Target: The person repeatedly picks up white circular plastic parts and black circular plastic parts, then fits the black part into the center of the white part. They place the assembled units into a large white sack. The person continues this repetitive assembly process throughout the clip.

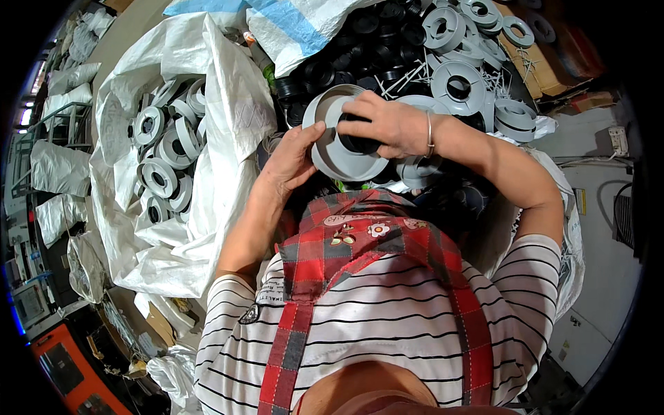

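Note:
A grey plastic flanged ring (330,151) is tilted up in front of my chest. My left hand (294,155) grips its left rim, with the thumb on the inner face. My right hand (391,126) curls its fingers around a black round plastic piece (360,143) in the ring's centre. Part of that piece is hidden under the fingers, so how deep it sits cannot be seen. Just beyond my hands lie many loose black round pieces (366,52), and more grey rings (458,86) are heaped to the right of them.
On the left stands a big open white woven sack (238,90) holding several grey rings with black centres (158,178). Thin light plastic sticks (409,79) lie among the parts. A cardboard piece (536,69) is at the far right, and an orange machine (66,366) at the lower left.

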Demonstrator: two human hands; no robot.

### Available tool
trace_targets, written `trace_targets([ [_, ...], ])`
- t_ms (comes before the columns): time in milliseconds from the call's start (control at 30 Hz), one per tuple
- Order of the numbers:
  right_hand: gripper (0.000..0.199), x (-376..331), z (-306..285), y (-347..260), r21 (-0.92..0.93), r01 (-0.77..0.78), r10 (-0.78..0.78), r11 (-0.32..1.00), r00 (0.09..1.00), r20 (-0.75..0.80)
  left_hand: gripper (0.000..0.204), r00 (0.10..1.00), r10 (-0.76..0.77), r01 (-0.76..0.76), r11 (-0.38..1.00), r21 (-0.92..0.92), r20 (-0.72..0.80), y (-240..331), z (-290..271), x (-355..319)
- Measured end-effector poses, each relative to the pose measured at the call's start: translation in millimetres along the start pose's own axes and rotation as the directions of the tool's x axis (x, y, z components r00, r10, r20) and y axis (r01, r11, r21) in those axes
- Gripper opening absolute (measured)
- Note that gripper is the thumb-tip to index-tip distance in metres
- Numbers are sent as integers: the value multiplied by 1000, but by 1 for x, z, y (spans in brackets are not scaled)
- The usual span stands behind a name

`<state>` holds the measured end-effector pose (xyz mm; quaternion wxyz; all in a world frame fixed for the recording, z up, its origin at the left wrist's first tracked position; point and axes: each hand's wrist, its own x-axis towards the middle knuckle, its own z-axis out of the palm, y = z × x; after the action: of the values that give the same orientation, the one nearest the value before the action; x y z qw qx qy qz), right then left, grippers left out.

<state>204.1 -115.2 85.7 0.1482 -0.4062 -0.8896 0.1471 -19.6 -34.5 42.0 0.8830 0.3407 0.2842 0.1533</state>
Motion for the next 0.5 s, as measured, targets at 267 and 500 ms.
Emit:
trace_targets([
  [267, 52, 8, 4, -3, -252, 340, -344, 906, 939, 31, 29, 984, -111, 116, 993, -29, 138, 5, -25, 3],
  [500, 64, 12, 5, -3, -34, -37, 40, 999, 994, 102, 30, 997, -35, 42, 994, -102, 67, 3, -8, 8],
])
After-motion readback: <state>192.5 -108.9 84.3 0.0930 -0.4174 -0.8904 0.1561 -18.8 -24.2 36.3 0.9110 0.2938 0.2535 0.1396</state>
